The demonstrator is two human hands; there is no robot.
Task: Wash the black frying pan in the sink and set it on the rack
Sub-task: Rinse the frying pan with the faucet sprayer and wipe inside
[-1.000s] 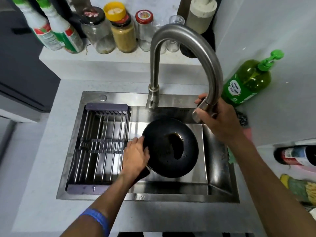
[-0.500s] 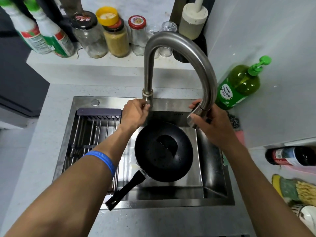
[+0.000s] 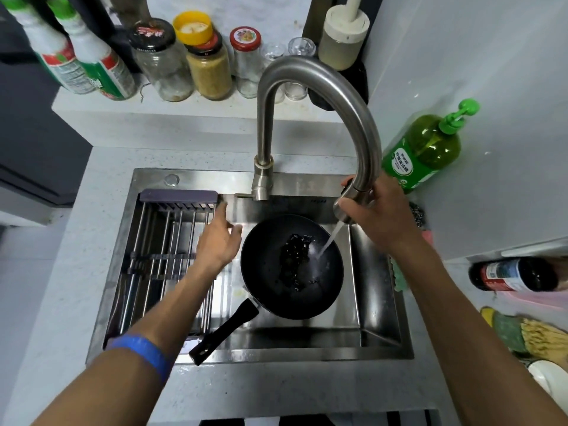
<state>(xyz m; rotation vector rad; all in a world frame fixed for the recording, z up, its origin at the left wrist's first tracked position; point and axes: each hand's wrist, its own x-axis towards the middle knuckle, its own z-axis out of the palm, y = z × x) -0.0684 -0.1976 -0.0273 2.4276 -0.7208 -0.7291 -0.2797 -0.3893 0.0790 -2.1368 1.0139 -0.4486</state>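
Over the sink [image 3: 381,305], my right hand [image 3: 376,215] grips the faucet [image 3: 322,87] spray head, fingers curled round it, aiming water [image 3: 329,242] into the black frying pan [image 3: 292,267]. The pan sits in the basin, handle pointing toward the near rim. My left hand [image 3: 219,239] hovers beside the pan, above the rack [image 3: 172,238], fingers loose and released, holding nothing. Half a second ago it was at the faucet base; water now runs. Jars and bottles line the shelf; a green soap bottle [image 3: 425,150] stands on the table.
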